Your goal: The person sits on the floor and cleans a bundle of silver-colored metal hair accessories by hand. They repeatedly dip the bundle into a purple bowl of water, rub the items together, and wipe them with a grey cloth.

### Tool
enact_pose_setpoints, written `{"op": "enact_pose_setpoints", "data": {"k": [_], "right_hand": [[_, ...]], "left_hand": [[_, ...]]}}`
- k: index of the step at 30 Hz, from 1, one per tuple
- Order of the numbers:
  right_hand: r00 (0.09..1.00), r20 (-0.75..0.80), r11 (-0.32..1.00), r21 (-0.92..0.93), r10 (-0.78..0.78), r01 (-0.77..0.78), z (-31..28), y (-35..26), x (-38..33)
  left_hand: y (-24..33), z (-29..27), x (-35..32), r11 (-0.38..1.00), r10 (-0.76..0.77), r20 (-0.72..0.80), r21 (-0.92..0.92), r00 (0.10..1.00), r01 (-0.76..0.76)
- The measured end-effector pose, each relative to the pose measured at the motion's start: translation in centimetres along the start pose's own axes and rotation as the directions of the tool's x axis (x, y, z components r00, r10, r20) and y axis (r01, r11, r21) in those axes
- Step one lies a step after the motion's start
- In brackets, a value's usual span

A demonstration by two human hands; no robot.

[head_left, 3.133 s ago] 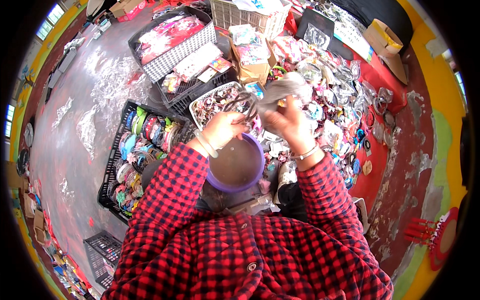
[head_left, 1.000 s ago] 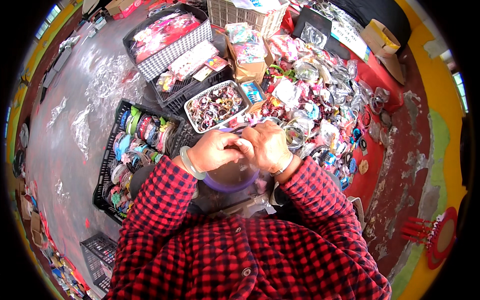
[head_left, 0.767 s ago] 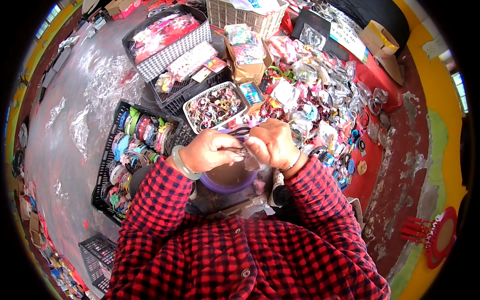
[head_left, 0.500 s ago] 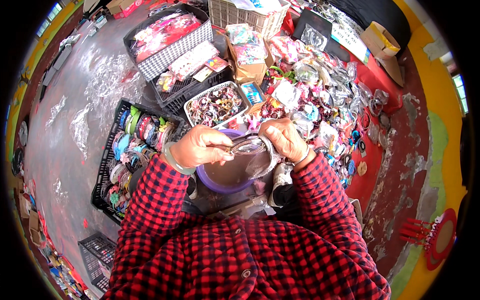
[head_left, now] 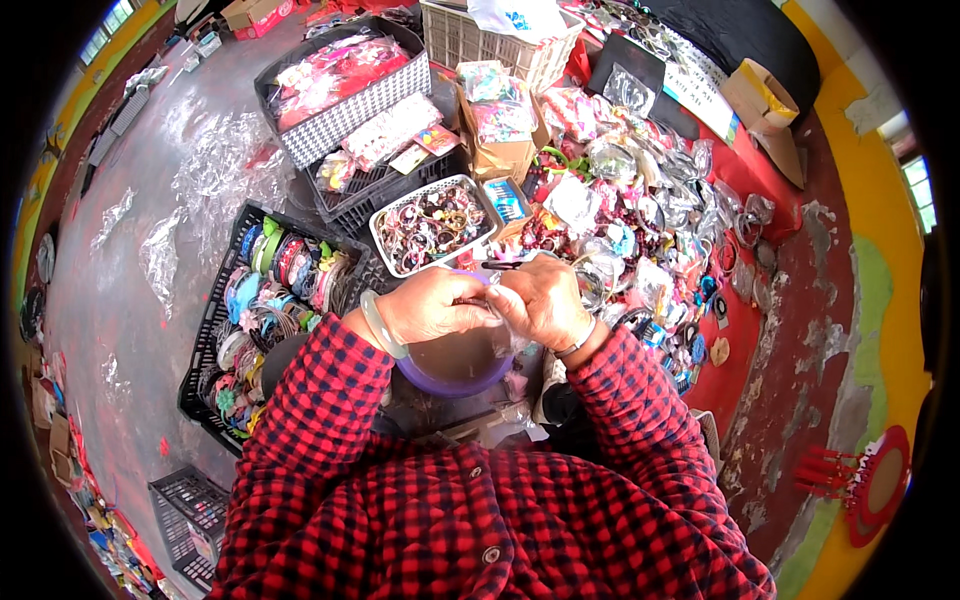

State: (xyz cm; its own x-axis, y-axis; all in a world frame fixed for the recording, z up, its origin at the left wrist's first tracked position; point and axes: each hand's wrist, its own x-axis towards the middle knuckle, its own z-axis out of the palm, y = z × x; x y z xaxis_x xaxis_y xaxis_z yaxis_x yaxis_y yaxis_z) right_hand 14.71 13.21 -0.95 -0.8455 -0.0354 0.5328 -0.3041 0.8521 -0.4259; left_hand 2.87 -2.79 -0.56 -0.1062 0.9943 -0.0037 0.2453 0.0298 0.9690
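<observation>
Fingers of both hands pinch a clear bag [head_left: 497, 300] over purple bowl [head_left: 455, 365].

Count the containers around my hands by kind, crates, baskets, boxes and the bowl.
Black plastic crates: 3
White baskets: 2
Checked fabric bin: 1
Open cardboard boxes: 3
Purple bowl: 1, under the left hand and right hand
Total: 10

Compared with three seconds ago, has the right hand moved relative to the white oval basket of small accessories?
Yes. The right hand has come down from above and right of the basket and now meets the left hand over the purple bowl.
</observation>
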Motion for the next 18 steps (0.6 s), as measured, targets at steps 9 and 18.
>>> {"op": "enact_pose_setpoints", "data": {"k": [9,18], "right_hand": [[0.996,0.093,0.925,0.379,-0.004,-0.032,-1.6,0.4,0.7],[0.972,0.201,0.800,0.561,0.119,-0.214,-1.8,1.4,-0.1]], "left_hand": [[1.3,-0.4,-0.7,0.999,0.032,-0.024,-0.009,0.999,-0.033],[1.8,-0.9,-1.0,0.993,0.053,-0.008,-0.107,0.999,-0.054]]}}
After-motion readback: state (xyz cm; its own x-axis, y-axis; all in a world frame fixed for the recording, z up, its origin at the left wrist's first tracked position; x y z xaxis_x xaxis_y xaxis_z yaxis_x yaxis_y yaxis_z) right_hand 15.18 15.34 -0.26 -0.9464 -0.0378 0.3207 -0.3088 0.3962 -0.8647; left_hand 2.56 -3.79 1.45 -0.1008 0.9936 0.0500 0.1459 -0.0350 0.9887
